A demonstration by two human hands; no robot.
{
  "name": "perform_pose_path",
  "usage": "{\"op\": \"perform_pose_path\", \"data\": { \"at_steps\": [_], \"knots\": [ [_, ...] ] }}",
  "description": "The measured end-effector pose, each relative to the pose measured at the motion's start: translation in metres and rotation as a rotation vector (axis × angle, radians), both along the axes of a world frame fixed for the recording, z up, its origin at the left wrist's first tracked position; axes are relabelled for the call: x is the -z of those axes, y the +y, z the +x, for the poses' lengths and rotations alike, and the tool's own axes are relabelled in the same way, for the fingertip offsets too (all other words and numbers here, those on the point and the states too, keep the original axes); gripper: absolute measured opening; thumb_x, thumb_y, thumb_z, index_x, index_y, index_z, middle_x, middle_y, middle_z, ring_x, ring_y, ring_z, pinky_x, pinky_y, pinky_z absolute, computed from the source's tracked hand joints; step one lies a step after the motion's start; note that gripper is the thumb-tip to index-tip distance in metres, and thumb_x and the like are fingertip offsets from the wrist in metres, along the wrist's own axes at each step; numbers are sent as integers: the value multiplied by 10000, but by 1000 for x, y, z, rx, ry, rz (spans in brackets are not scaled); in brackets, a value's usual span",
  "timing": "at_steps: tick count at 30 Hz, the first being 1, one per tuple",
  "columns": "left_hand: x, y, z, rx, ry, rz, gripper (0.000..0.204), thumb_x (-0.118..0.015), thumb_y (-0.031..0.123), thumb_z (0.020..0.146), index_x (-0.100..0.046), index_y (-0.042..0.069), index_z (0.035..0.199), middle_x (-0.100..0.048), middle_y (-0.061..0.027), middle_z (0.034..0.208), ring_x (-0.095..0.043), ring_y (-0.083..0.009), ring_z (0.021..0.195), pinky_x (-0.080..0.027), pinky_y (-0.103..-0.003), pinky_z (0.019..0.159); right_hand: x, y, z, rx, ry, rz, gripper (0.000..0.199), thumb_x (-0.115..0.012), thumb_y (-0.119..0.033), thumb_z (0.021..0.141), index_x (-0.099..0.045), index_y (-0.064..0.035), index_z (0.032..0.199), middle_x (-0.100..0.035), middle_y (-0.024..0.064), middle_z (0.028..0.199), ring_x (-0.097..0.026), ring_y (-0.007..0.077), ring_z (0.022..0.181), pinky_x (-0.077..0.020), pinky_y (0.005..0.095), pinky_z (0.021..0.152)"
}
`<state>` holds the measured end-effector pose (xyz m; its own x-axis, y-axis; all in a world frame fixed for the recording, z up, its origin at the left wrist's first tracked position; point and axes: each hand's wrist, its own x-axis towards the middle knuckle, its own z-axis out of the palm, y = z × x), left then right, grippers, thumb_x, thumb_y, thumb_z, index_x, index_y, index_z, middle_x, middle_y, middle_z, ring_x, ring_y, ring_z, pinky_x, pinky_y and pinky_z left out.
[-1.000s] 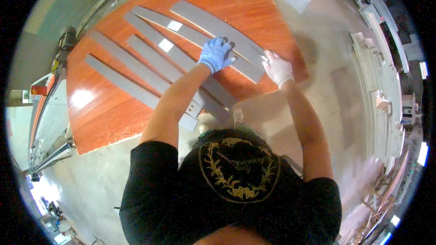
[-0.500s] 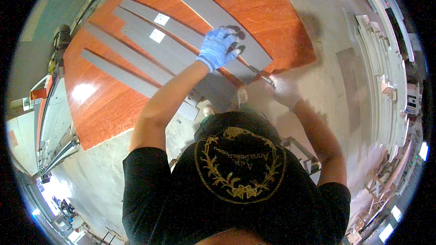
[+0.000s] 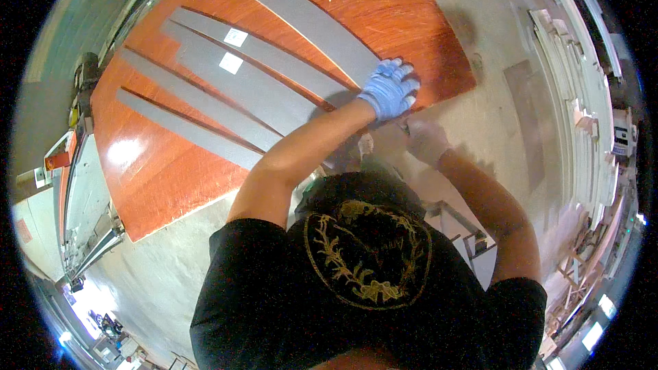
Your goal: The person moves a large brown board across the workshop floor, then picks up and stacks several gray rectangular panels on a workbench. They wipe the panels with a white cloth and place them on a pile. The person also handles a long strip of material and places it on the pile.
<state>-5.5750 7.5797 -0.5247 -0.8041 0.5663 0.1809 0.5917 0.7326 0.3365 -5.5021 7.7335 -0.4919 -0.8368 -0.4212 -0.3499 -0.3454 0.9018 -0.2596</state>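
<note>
My left hand (image 3: 389,89), in a blue knit glove, lies over the near end of the rightmost grey strip (image 3: 312,24), its fingers stretched out on the surface. Close to that end is my right hand (image 3: 426,142), in a pale glove and blurred, closed on a slim metal tool (image 3: 404,125) that is mostly hidden; its exact kind cannot be made out. To the left lie more long grey strips: one with a white label (image 3: 235,37), a wider one with another label (image 3: 229,63), and narrower pieces (image 3: 185,123) beyond.
The strips rest on a reddish-brown wood-grain board (image 3: 157,192) with a glossy top. Long pale boards (image 3: 579,116) are stacked on the right. A machine with a metal rail (image 3: 75,185) stands at the left. Below my right forearm is a dark frame (image 3: 469,236).
My left hand has slid right and nearer, from the middle strips to the near end of the rightmost one. My right hand stays near that end, its tool now less visible.
</note>
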Motion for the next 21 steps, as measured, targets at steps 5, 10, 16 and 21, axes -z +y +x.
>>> {"op": "perform_pose_path", "data": {
  "at_steps": [5, 10, 16, 21],
  "knots": [
    [3, 5, 6, 8, 13, -71, 365, -470, 357, 831, -565, 220, 1155, -388, -81, 1356, -264, -330, 1293, -129, -487, 1075, -8, -2, 0, 94, -133, 19, 346, -484, -398, 842, -588, -88, 955, -633, 155, 772, -620, 311, 734, -479, 426, 646],
    [9, 5, 6, 15, -11, -45, 381, -440, 365, 846, -549, 223, 1183, -391, -73, 1356, -264, -326, 1292, -113, -512, 1069, 10, 0, 2, 95, -112, 86, 363, -496, -415, 843, -593, -87, 966, -638, 161, 795, -617, 317, 732, -482, 411, 653],
    [7, 8, 4, -28, 18, -185, 461, -387, 440, 858, -476, 245, 1266, -363, -60, 1382, -241, -307, 1308, -65, -525, 1071, 6, -11, -7, 149, -181, 59, 283, -519, -296, 830, -600, -79, 994, -626, 176, 876, -604, 327, 808, -473, 410, 712],
    [8, 3, 18, 90, -12, -167, 537, -375, 505, 842, -449, 220, 1291, -349, -64, 1393, -245, -272, 1319, -45, -490, 1086, 54, 18, 9, 298, -701, -442, 276, -550, -289, 852, -589, -23, 912, -599, 128, 681, -578, 218, 547, -463, 353, 459]
  ]
}}
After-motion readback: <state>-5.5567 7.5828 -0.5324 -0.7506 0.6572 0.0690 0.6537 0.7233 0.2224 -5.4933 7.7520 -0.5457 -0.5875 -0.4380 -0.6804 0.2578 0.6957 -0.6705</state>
